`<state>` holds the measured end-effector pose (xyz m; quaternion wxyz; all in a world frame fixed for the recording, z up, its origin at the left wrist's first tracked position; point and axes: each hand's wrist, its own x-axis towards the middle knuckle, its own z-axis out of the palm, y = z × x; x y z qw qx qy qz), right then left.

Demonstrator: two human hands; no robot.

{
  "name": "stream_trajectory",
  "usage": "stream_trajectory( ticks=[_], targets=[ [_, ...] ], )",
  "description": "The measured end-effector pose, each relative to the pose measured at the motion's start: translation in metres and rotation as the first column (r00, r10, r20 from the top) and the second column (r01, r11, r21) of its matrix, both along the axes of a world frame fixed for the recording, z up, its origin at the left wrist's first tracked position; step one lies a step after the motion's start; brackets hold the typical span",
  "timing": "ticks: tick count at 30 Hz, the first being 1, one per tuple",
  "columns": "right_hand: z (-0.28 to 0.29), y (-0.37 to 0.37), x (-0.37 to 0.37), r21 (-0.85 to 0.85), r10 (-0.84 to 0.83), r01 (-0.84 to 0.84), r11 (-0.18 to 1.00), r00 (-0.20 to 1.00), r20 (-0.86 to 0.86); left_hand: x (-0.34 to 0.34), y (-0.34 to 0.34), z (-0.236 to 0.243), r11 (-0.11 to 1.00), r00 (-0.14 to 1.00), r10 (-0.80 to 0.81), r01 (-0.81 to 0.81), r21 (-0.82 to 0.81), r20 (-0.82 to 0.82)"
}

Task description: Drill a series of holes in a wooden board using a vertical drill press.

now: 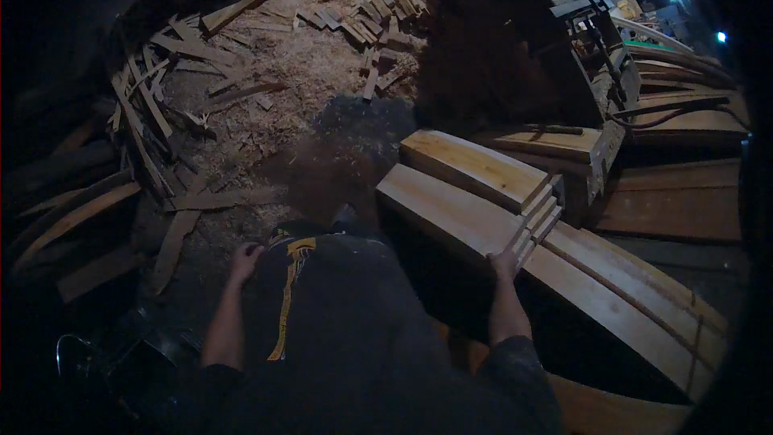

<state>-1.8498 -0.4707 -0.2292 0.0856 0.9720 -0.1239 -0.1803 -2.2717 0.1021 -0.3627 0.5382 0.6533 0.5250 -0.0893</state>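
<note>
A stack of pale wooden boards (pixel 475 169) lies to my right, layered and stepped at its near end. My right hand (pixel 505 263) is at that end, its fingers closed around the corner of the lower wooden board (pixel 447 203). More long planks (pixel 620 306) extend from beneath the stack toward the lower right. My left hand (pixel 247 258) hangs beside my body at the left, its fingers curled with nothing visible in them. The shadow hides part of that hand.
A big dark machine (pixel 515 48) stands beyond the boards. Small wood blocks (pixel 378 16) lie on the sawdust-covered floor (pixel 298 89) ahead. Wood offcuts (pixel 149 105) are heaped at the left. Reddish-brown boards (pixel 676 201) lie at the far right.
</note>
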Motion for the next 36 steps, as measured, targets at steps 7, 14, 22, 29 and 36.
stream_trajectory(
  ticks=[7,14,22,29,36],
  targets=[
    [-0.055,-0.030,-0.012,0.366,-0.069,0.041,0.930,0.995,0.065,-0.043,0.032,-0.004,0.996,0.992,0.016,-0.006,-0.086,0.123],
    [-0.106,0.051,-0.093,0.416,-0.175,0.112,0.903,0.978,0.116,-0.125,0.071,0.007,0.992,0.990,0.114,-0.109,-0.058,0.085],
    [-0.168,0.218,-0.291,0.756,0.482,-0.009,0.654,0.775,-0.408,-0.211,0.045,-0.081,0.965,0.945,-0.262,0.259,-0.041,-0.197],
    [-0.111,0.222,-0.220,0.534,0.071,0.223,0.816,0.876,-0.476,-0.147,0.090,-0.092,0.918,0.982,0.059,0.016,-0.395,0.179],
    [-0.131,0.314,-0.089,0.545,-0.020,0.182,0.818,0.957,-0.289,-0.042,0.193,-0.059,0.988,0.987,-0.143,0.147,-0.048,0.068]
  ],
)
